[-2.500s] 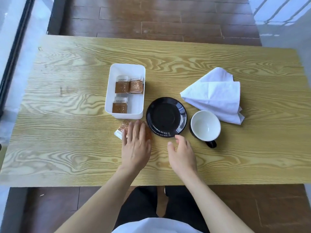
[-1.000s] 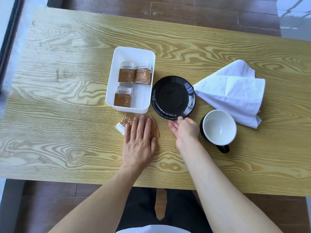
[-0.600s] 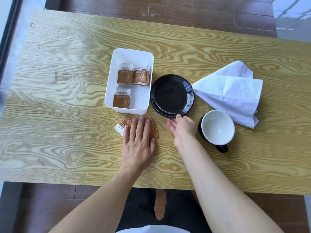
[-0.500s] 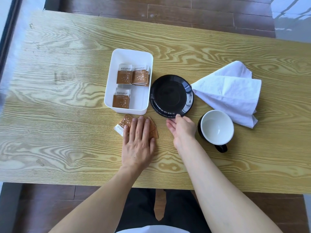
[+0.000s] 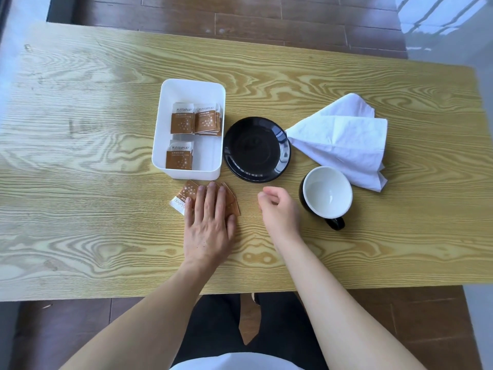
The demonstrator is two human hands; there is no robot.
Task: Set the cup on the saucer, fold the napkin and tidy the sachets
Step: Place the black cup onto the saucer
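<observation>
Looks like cup-on-saucer is up: right hand loosely curled and empty mid-frame, left hand flat on loose sachets, so next it grabs the cup and sets it on the saucer.

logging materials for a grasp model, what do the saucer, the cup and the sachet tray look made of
Saucer: probably glazed ceramic, glossy black with window reflections on its rim. Cup: likely the same ware, black outside, shiny white inside. Tray: seemingly moulded plastic, matte white with thin walls and rounded corners.
</observation>
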